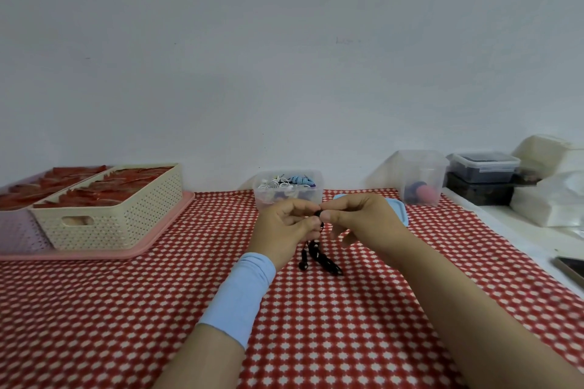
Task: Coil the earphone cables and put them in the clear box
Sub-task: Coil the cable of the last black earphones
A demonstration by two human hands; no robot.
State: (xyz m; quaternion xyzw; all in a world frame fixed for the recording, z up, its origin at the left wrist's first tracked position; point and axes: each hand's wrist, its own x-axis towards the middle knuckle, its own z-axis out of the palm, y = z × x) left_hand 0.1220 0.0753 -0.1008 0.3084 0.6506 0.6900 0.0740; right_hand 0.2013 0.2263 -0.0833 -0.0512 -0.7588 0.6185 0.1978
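Note:
A black earphone cable [319, 257] hangs between my two hands above the red checked tablecloth, its lower loops and an earbud touching the cloth. My left hand [286, 227], with a light blue wristband, grips the cable's upper part. My right hand [360, 221] pinches the black end of the cable between thumb and forefinger, right beside my left fingers. Just behind my hands stands the clear box [313, 196], holding several coiled white, blue and dark cables. A blue lid [398, 210] lies to its right, partly hidden by my right hand.
A cream perforated basket [126, 218] of red packets sits on a pink tray [158, 237] at the left. A tall clear container [422, 177], stacked lidded boxes [483, 177] and white bags [550, 196] stand at the right. A dark flat object [572, 267] lies at the right edge.

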